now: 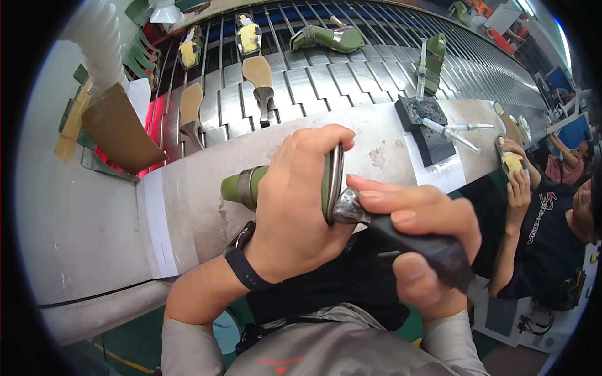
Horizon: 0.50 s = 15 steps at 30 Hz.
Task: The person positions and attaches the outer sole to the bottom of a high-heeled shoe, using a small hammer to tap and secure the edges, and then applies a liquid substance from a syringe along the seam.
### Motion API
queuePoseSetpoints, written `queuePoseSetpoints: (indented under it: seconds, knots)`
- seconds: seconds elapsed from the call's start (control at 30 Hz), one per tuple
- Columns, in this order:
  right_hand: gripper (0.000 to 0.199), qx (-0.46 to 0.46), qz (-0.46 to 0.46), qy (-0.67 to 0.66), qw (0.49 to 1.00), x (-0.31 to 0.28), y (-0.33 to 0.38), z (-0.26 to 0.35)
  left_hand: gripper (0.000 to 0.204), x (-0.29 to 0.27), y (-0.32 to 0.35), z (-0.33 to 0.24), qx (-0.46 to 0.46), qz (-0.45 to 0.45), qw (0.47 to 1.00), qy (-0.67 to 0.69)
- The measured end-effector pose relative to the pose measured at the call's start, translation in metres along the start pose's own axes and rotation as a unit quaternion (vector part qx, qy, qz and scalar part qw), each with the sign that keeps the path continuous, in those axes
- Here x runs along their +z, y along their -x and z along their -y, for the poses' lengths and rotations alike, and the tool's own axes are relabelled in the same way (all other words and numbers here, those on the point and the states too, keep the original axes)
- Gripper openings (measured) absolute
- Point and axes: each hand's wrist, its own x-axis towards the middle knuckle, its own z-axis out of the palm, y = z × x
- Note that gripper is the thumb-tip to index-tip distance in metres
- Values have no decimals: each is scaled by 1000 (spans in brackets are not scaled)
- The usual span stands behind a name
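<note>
My left hand (pixel 298 194) is wrapped around a green shoe last (pixel 241 188) held above the worktable. Dark, shiny straps (pixel 336 178) cross the last, one at its narrow left end and another beside my fingers. In my right hand (pixel 433 232) is a pair of lasting pincers (pixel 426 245) with a black-wrapped handle. Its worn metal head (pixel 348 207) is against the strap's lower end, just right of my left hand. The exact grip of the jaws is hidden. A watch with a dark band (pixel 246 266) is on my left wrist.
A pale worktable (pixel 207 219) edges a slatted metal conveyor (pixel 351 78) carrying insoles (pixel 257 72) and green lasts (pixel 329 39). Syringes (pixel 450 133) rest on a black block (pixel 425 119). At right, a co-worker (pixel 555 219) holds a yellow-bottomed last (pixel 513 164). A white hose (pixel 97 44) hangs at left.
</note>
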Motion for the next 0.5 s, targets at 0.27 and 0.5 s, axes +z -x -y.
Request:
queuePoseSetpoints:
  seconds: [0.27,0.5]
  knots:
    - [48,231,-31,74,970,0,-44,43,75,3,21,-5,89,16,996,-17]
    - [39,244,87,-83,962,3,2,40,85,-3,93,-16,165,-46,978,-116]
